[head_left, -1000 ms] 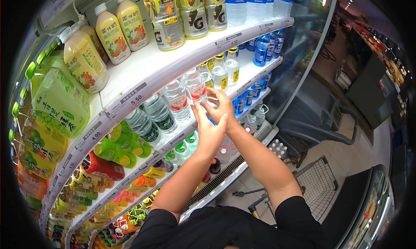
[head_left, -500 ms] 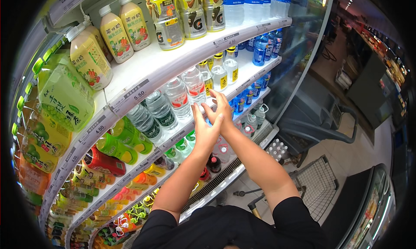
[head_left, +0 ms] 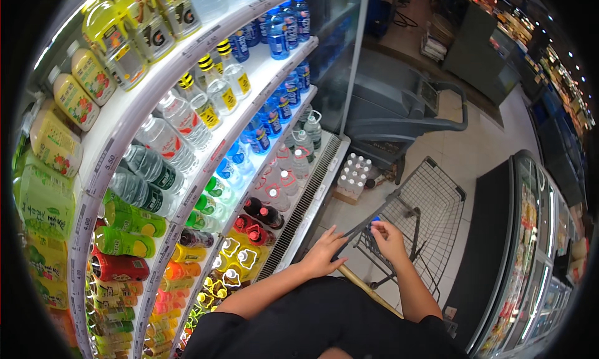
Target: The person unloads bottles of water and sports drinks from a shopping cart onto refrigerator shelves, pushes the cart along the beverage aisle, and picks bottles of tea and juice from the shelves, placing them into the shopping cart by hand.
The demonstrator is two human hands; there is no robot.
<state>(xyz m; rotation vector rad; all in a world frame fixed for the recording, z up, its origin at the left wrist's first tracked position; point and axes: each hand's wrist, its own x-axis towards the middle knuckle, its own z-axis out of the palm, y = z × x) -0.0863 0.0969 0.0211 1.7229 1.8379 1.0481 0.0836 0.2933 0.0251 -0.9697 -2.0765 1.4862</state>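
My left hand (head_left: 323,253) hovers at the near left corner of the shopping cart (head_left: 430,221), above the end of its tan push bar (head_left: 369,290). Its fingers are stretched apart and nothing is in them. To the right, my right hand (head_left: 390,240) is over the near part of the cart, fingers loosely bent, with no held thing showing. A small blue piece (head_left: 375,219) shows just beyond its fingertips; I cannot tell whether they touch it. The cart's wire basket extends away from me, and my body and forearms hide part of the push bar.
A lit drinks shelf (head_left: 206,162) with rows of bottles curves along my left. Ahead stand a pack of white-capped bottles (head_left: 354,173) on the floor and a dark grey machine (head_left: 399,103) with a looped handle. A dark display case (head_left: 499,246) lines the right.
Both hands have left the drinks shelf front, where they were close together, and moved down and right to the cart. The view has swung right, bringing more of the cart and display case in.
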